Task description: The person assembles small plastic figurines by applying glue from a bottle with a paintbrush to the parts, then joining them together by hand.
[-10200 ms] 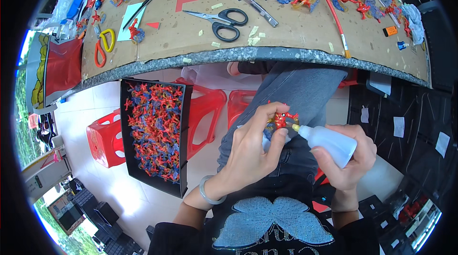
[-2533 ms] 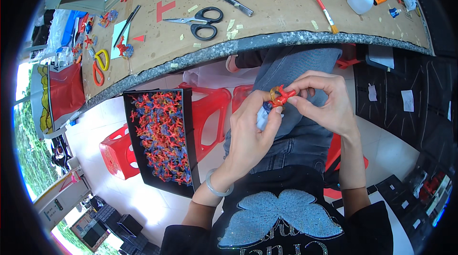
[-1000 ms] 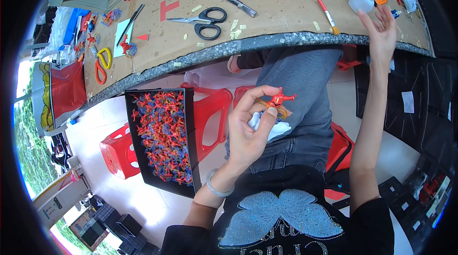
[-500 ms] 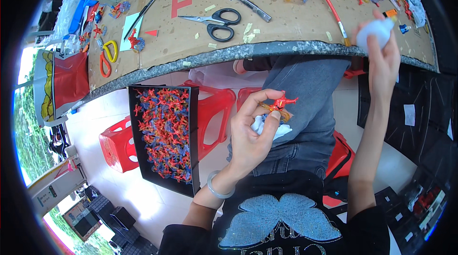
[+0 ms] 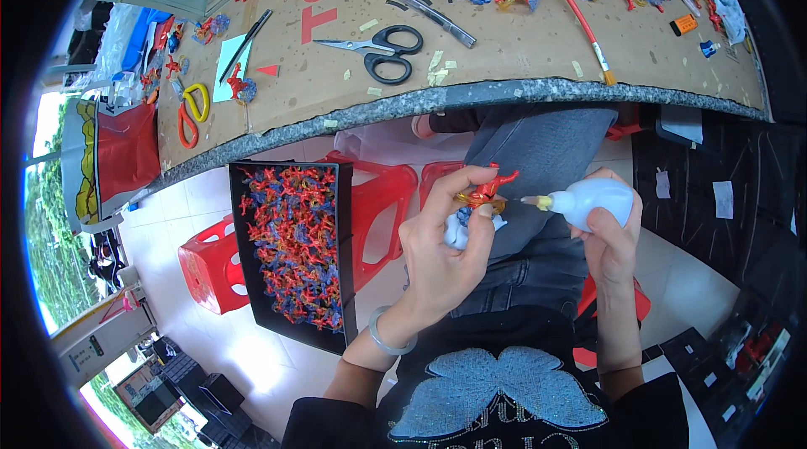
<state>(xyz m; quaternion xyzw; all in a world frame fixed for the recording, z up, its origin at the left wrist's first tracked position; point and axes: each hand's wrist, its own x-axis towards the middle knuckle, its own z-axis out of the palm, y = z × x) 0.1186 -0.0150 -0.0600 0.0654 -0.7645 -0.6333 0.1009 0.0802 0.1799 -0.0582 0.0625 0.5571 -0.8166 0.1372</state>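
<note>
Between thumb and fingertips, my left hand [image 5: 445, 247] pinches a small red figurine [image 5: 485, 186] with a translucent yellow and blue part. A crumpled white tissue [image 5: 458, 229] sits in the same hand, under the figurine. My right hand [image 5: 615, 235] is wrapped round a pale squeeze bottle [image 5: 595, 202] with a yellowish collar and a thin tip. Tilted onto its side, the bottle points its tip left at the figurine, with a small gap between them. Both hands are above my lap, in front of the table edge.
A black tray [image 5: 345, 256] full of similar figurines rests on red stools [image 5: 382, 213] at left. On the cardboard-covered table [image 5: 294, 104] lie black-handled scissors [image 5: 388, 52], a craft knife [image 5: 433, 16], a red paintbrush [image 5: 580, 12], yellow-red scissors [image 5: 192, 114] and more figurines. Black trays [image 5: 698, 180] stand at right.
My right hand has brought the bottle down from over the table's right side to beside the figurine. The left hand still holds the figurine, now turned slightly.
</note>
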